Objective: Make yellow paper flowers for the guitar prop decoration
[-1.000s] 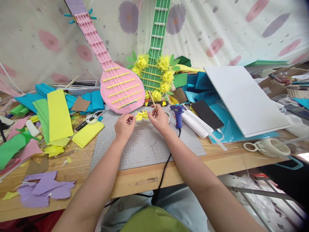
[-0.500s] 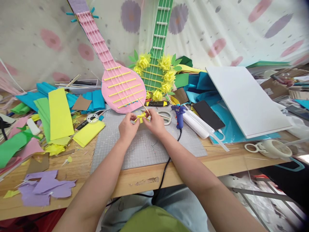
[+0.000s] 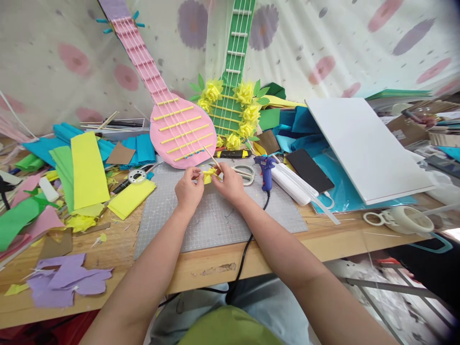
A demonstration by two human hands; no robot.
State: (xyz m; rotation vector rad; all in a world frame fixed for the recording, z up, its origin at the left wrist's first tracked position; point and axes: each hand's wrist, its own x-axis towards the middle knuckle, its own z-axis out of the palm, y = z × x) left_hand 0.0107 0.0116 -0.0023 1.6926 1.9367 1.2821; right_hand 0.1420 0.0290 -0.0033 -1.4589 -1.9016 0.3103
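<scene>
Between my two hands, over the grey cutting mat point(image 3: 201, 230), is a small piece of yellow paper point(image 3: 208, 176), folded or curled. My left hand point(image 3: 189, 188) pinches its left edge between thumb and fingers. My right hand point(image 3: 230, 182) grips its right side and also holds a thin wooden stick point(image 3: 211, 157) that points up and left. Just behind my hands, the pink paper instrument point(image 3: 183, 132) leans with its strings and yellow bars. Scissors point(image 3: 244, 175) lie right beside my right hand, their blades partly hidden.
A blue glue gun point(image 3: 266, 173) stands to the right, its black cord point(image 3: 247, 244) crossing the mat and table edge. A green paper instrument point(image 3: 228, 110) with yellow flowers leans behind. Coloured paper point(image 3: 89, 170) crowds the left; a white board point(image 3: 366, 148) leans at right.
The yellow paper has turned between my fingers and shows a broader face now. My hands have shifted only slightly; the stick stays in my right hand.
</scene>
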